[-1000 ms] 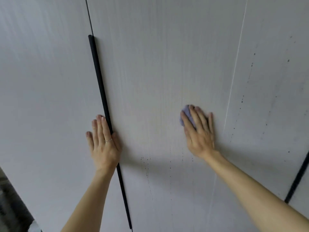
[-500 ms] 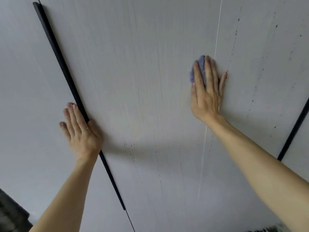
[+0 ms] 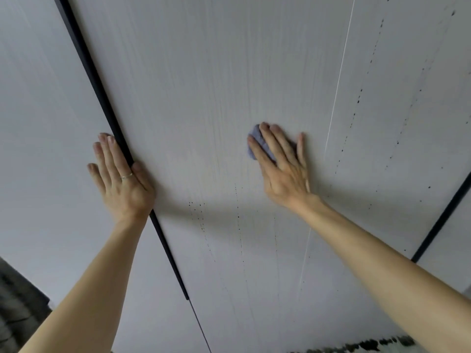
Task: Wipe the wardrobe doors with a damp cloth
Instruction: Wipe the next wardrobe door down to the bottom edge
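The pale wardrobe door (image 3: 204, 85) right of the long black handle (image 3: 96, 80) is being pressed by the right hand (image 3: 283, 166), which is being held flat, fingers straight and slightly spread, well right of the handle. The left hand (image 3: 119, 179) is being laid flat across the handle, fingers straight and together on its left, thumb on its right. A small bluish cloth (image 3: 262, 145) is being pinned to the door under the right fingers, and a thin ring (image 3: 126, 176) is being worn just left of the handle.
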{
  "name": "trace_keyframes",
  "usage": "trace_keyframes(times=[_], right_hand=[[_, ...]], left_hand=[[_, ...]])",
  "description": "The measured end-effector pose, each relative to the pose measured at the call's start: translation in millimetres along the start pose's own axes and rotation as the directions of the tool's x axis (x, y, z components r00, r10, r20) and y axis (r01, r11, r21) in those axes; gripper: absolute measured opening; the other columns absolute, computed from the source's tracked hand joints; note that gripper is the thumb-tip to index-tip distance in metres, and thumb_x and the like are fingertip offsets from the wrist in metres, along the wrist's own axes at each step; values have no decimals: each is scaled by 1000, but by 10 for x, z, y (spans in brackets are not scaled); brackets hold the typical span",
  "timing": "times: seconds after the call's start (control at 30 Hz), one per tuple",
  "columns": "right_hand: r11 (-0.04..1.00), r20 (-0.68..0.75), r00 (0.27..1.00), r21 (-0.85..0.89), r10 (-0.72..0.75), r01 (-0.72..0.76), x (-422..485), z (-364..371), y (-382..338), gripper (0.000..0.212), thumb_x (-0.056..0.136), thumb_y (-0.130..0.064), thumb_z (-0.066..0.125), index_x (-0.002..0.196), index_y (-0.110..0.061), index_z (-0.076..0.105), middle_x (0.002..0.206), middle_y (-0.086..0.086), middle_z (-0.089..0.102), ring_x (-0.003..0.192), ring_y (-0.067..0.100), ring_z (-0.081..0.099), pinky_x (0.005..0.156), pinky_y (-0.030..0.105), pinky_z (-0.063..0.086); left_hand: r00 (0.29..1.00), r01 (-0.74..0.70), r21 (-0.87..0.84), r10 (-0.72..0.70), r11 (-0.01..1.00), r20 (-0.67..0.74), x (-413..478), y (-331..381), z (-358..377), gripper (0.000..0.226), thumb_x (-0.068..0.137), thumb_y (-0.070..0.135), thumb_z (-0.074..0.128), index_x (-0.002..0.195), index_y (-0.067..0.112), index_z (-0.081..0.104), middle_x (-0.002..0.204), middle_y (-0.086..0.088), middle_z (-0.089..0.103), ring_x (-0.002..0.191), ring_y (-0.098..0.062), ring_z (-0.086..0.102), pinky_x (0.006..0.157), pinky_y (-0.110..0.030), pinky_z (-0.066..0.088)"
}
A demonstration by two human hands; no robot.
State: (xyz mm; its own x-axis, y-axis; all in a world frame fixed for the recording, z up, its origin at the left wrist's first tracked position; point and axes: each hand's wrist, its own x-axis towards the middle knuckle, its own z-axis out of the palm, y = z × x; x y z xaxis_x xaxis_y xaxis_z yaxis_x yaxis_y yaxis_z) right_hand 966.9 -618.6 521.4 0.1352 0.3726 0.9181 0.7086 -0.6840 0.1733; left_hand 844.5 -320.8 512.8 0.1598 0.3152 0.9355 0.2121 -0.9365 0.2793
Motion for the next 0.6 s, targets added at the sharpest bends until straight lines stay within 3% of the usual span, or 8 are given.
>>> trace_keyframes(times=[0.1, 0.2, 0.27, 0.3, 0.37, 0.43, 0.5, 0.6], right_hand=[[997, -111, 991, 26, 77, -74, 514, -45, -66, 55, 99, -11, 50, 152, -18, 40, 160, 8, 30, 150, 26, 26, 119, 62, 9], [999, -121, 992, -23, 35, -38, 240, 144, -186, 58, 95, -9, 52, 150, -22, 44, 159, 3, 32, 149, 22, 29, 120, 57, 12], [981, -3, 986, -101, -167, 165, -240, 338, -310, 65, 89, -6, 50, 150, -28, 44, 160, -1, 34, 148, 18, 30, 120, 52, 13], [942, 119, 947, -128, -297, 311, -478, 399, -359, 67, 88, -5, 44, 151, -30, 43, 160, -4, 32, 147, 16, 29, 120, 50, 13], [826, 334, 805, -114, -491, 551, -784, 431, -357, 71, 87, -7, 35, 154, -30, 35, 162, -6, 25, 148, 15, 26, 118, 47, 13], [774, 383, 735, -74, -560, 629, -699, 377, -305, 74, 84, -8, 38, 155, -28, 34, 163, -6, 25, 147, 15, 26, 115, 46, 14], [837, 261, 823, -86, -505, 541, -307, 305, -290, 75, 82, -5, 42, 153, -28, 38, 162, -5, 28, 147, 14, 29, 118, 47, 13], [960, -44, 962, -83, -270, 266, 476, 155, -314, 65, 90, -3, 50, 149, -27, 45, 157, 0, 37, 146, 17, 35, 120, 53, 15]], left_hand=[[1000, -3, 11, 3, 1000, -10, -5, -16, 18, 53, 107, 14, 31, 157, 0, 17, 165, -16, 19, 153, -29, 14, 125, -40, 1], [1000, -12, 14, 12, 1000, -13, 5, -6, 40, 53, 107, 15, 31, 156, 0, 18, 165, -16, 20, 153, -30, 15, 125, -40, 1], [1000, -16, 18, 17, 1000, -19, 21, -28, 37, 54, 107, 15, 31, 157, 1, 18, 164, -16, 20, 153, -30, 15, 125, -40, 0], [1000, -16, 17, 16, 1000, -19, 19, -35, 31, 53, 107, 16, 30, 157, 1, 18, 164, -16, 21, 153, -30, 15, 125, -41, 1], [1000, -14, 10, 14, 1000, -8, -3, -35, 27, 53, 107, 18, 28, 157, 1, 19, 164, -15, 21, 153, -30, 15, 125, -42, 1], [1000, -7, 6, 7, 1000, -2, -17, -31, 24, 53, 107, 20, 26, 157, 2, 19, 165, -14, 20, 153, -29, 15, 125, -43, 2], [1000, -6, 4, 6, 1000, -1, -10, -29, 35, 54, 107, 22, 25, 157, 2, 19, 165, -13, 20, 153, -28, 14, 125, -44, 2], [1000, -11, -2, 11, 1000, -3, 1, -33, 46, 54, 107, 22, 24, 157, 2, 19, 164, -12, 21, 153, -28, 14, 125, -44, 2]])
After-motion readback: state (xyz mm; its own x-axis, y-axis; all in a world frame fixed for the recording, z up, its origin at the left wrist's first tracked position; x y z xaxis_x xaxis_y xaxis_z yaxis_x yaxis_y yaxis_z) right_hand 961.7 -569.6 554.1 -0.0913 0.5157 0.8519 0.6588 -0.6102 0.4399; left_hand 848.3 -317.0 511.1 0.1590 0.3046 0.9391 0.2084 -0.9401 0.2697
